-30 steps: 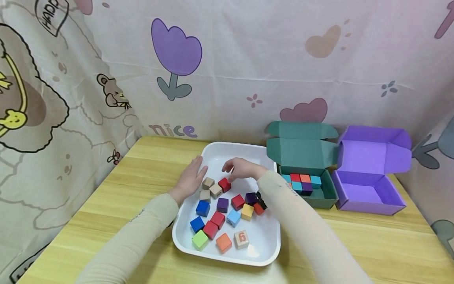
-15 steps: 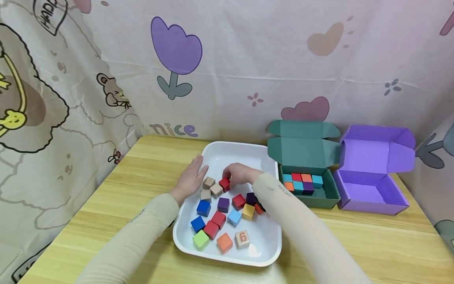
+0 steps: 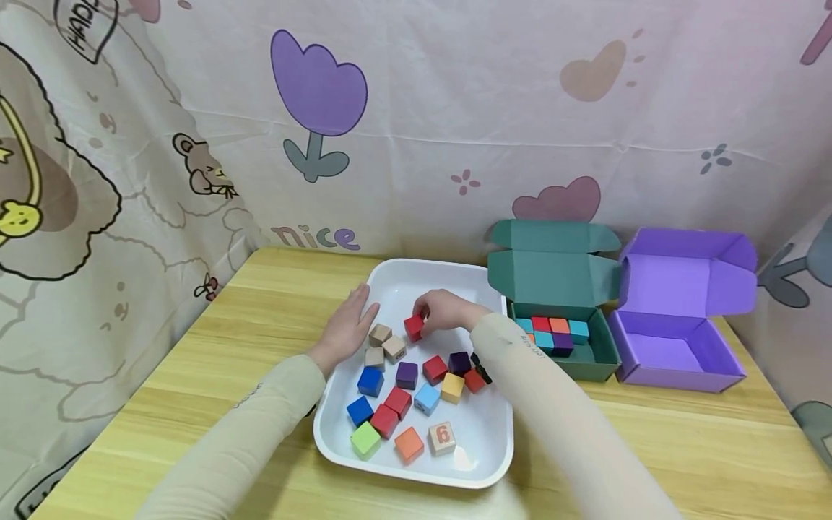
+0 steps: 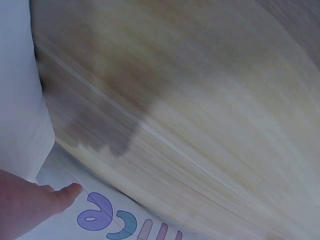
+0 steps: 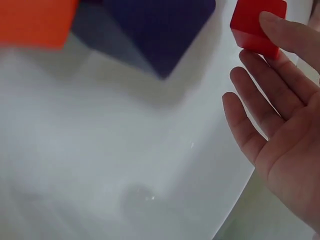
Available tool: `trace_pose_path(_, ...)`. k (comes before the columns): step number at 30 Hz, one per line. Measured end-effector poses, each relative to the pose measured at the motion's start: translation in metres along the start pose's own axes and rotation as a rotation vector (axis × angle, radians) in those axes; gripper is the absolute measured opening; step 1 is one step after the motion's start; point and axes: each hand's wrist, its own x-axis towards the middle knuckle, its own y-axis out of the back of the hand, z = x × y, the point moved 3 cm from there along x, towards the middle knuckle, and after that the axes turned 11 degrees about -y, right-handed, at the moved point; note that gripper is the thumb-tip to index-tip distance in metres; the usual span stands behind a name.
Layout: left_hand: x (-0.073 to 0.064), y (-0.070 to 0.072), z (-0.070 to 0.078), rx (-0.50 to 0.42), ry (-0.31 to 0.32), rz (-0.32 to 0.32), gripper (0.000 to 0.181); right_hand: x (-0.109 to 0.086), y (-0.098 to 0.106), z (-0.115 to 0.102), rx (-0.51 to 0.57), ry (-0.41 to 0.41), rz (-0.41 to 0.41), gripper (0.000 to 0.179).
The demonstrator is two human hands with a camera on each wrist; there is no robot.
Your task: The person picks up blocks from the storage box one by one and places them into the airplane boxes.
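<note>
A painted red block (image 3: 413, 328) shows a smooth sheen toward the far edge of a glossy white plastic tray (image 3: 484, 440); plain wooden blocks (image 3: 393, 349) by its left edge look matt. Toward the far right corner of the smooth, wood-grained table (image 3: 260, 325), a green box (image 3: 552, 274) and a purple box (image 3: 676, 375) show matt cardboard. Creased cloth (image 3: 422, 94) hangs behind the table's far edge; the sleeves (image 3: 234, 433) are matt fabric.
</note>
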Motion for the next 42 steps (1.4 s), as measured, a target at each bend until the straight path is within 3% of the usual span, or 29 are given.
trace_pose_path(17,0.001,-0.001,-0.002,0.008,-0.01,-0.008,0.062,-0.028,0.037,0.005,0.087,0.059,0.078,0.03)
trace_pose_path(27,0.0,-0.001,0.0,0.007,-0.022,-0.008,0.062,-0.058,0.068,0.029,0.124,0.079,0.162,0.034)
trace_pose_path(42,0.001,0.0,-0.002,0.021,-0.041,-0.002,0.062,-0.099,0.092,0.08,0.129,0.05,0.252,0.035)
